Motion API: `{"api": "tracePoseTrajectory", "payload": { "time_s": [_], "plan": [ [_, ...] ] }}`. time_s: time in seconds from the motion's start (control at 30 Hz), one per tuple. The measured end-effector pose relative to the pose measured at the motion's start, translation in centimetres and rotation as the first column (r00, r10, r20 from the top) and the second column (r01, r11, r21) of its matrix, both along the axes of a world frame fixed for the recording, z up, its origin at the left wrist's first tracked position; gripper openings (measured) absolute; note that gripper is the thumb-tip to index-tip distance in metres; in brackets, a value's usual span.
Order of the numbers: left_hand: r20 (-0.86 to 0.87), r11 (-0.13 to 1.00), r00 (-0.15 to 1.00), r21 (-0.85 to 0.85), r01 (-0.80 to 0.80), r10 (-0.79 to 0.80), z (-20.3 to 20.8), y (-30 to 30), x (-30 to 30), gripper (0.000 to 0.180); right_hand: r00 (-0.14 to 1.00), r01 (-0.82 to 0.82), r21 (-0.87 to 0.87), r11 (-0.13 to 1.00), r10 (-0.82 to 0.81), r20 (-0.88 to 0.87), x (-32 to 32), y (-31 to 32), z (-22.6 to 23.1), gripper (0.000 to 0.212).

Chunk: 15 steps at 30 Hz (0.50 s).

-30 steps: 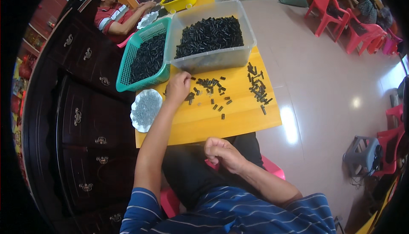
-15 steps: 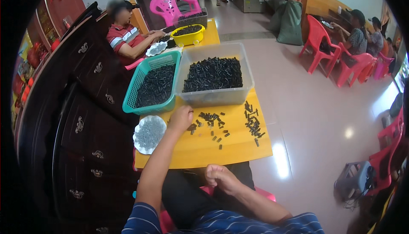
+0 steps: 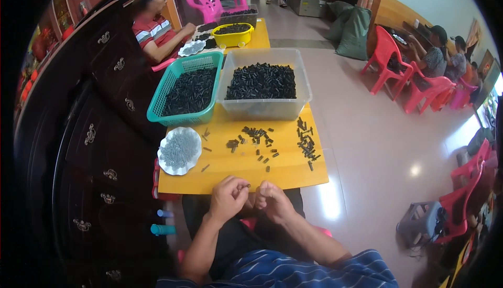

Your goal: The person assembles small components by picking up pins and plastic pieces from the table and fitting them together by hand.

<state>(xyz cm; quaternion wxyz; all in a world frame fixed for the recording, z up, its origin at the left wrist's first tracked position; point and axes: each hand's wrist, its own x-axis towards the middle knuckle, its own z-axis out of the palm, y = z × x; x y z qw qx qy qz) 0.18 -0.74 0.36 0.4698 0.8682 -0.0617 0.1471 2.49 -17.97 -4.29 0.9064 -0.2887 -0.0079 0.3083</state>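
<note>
My left hand (image 3: 229, 200) is at the near edge of the yellow table (image 3: 293, 175), a small black tube-like piece (image 3: 248, 186) pinched at its fingertips. Close beside it on the right, my right hand (image 3: 275, 203) is curled closed; whatever it holds is hidden. Short black pieces (image 3: 257, 136) lie loose in the middle of the tabletop, and a longer strip of black pieces (image 3: 306, 146) runs along the right. To the left, a white scalloped plate (image 3: 198, 144) holds many thin silvery pins (image 3: 177, 150). A few slim pieces (image 3: 206, 167) lie beside the plate.
Behind the loose pieces stand a green basket (image 3: 155, 116) and a translucent bin (image 3: 264, 109), both full of black pieces. Farther back is a yellow tub (image 3: 225, 40) near a seated person (image 3: 157, 31). A dark wooden cabinet (image 3: 99, 157) lines the left side.
My left hand has drawn back from the loose pieces to the near table edge, now beside my right hand, with a black piece in its fingertips. The view has shifted slightly.
</note>
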Motion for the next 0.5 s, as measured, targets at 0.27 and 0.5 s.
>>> {"api": "tracePoseTrajectory", "payload": {
  "time_s": [0.27,0.5],
  "plan": [
    [0.011,0.999,1.0,-0.046,-0.009,0.01,-0.6,-0.5,-2.5,0.01,0.996,0.02,-0.039,0.999,-0.016,0.093,-1.0,0.4,0.1,0.018],
    [0.047,0.988,0.998,-0.149,-0.032,0.04,-0.6,-0.7,-2.5,0.011,0.987,-0.115,0.208,0.971,0.088,0.137,-0.8,-0.1,1.2,0.021]
  ]
}}
